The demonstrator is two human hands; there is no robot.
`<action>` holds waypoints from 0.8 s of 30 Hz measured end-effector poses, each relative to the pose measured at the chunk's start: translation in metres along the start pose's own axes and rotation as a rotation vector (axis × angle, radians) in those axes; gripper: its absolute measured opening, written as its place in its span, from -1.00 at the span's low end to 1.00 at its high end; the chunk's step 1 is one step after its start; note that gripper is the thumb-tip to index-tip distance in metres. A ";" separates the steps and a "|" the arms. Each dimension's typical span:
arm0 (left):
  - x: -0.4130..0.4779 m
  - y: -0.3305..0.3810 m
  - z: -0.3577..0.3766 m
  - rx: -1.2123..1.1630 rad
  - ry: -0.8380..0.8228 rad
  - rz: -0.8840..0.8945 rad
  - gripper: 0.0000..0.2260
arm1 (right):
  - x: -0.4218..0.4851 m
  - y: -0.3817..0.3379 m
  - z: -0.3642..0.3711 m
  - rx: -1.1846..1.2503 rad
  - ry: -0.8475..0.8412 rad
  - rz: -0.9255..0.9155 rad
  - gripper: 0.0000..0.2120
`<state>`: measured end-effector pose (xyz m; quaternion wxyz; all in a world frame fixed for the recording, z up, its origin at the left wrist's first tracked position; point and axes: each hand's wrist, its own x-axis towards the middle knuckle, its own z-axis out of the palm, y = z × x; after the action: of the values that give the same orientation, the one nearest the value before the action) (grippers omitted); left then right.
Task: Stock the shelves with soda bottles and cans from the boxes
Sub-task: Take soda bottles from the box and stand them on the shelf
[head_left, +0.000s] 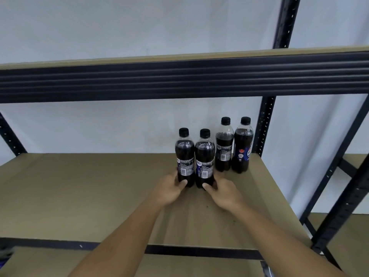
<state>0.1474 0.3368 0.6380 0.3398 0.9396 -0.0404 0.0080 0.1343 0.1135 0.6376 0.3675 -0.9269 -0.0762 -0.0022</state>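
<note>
Near the right rear corner of the shelf board (79, 196), the left hand (169, 189) grasps one cola bottle (185, 154) low, the right hand (223, 193) the neighbour bottle (205, 156); two rear bottles (224, 150) stand behind.

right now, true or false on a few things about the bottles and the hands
1. The left hand grips the left front bottle. True.
2. The right hand is empty. False: the right hand grips the right front bottle near its base.
3. The back left bottle and the back right bottle lie on their sides. False: both stand upright on the shelf.
4. All four bottles have black caps. True.
</note>
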 end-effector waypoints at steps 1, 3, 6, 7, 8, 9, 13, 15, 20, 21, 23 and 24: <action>-0.006 0.000 0.000 0.058 -0.011 0.016 -0.50 | -0.003 0.000 0.001 -0.027 -0.016 0.011 -0.44; -0.018 -0.007 0.001 0.145 -0.035 0.039 -0.51 | -0.014 0.001 0.005 -0.097 -0.051 0.048 -0.34; -0.039 -0.020 0.005 0.275 -0.095 0.051 -0.50 | -0.039 0.000 0.013 -0.249 -0.084 0.039 -0.32; -0.048 -0.023 0.005 0.336 -0.106 0.068 -0.49 | -0.050 -0.003 0.016 -0.294 -0.083 0.015 -0.35; -0.057 -0.025 0.006 0.386 -0.111 0.087 -0.49 | -0.062 -0.007 0.017 -0.333 -0.078 -0.010 -0.37; -0.067 -0.026 0.007 0.412 -0.105 0.109 -0.50 | -0.072 -0.009 0.020 -0.369 -0.069 -0.041 -0.39; -0.117 -0.028 0.000 0.408 -0.117 0.169 -0.47 | -0.115 -0.027 0.032 -0.485 -0.130 -0.101 -0.35; -0.144 -0.032 -0.007 0.397 -0.130 0.197 -0.53 | -0.142 -0.038 0.039 -0.501 -0.167 -0.126 -0.31; -0.227 -0.043 -0.022 0.334 -0.092 0.293 -0.52 | -0.215 -0.060 0.056 -0.456 -0.127 -0.230 -0.30; -0.244 -0.048 -0.022 0.310 -0.094 0.292 -0.51 | -0.229 -0.063 0.061 -0.442 -0.109 -0.261 -0.32; -0.277 -0.061 -0.021 0.293 -0.118 0.277 -0.49 | -0.256 -0.067 0.072 -0.423 -0.106 -0.318 -0.38; -0.292 -0.068 -0.018 0.293 -0.134 0.266 -0.48 | -0.269 -0.070 0.078 -0.416 -0.126 -0.334 -0.40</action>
<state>-0.1382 0.4205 0.5960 0.1918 0.9638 -0.1852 -0.0039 -0.1455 0.1794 0.6118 0.1584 -0.9554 -0.2485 -0.0207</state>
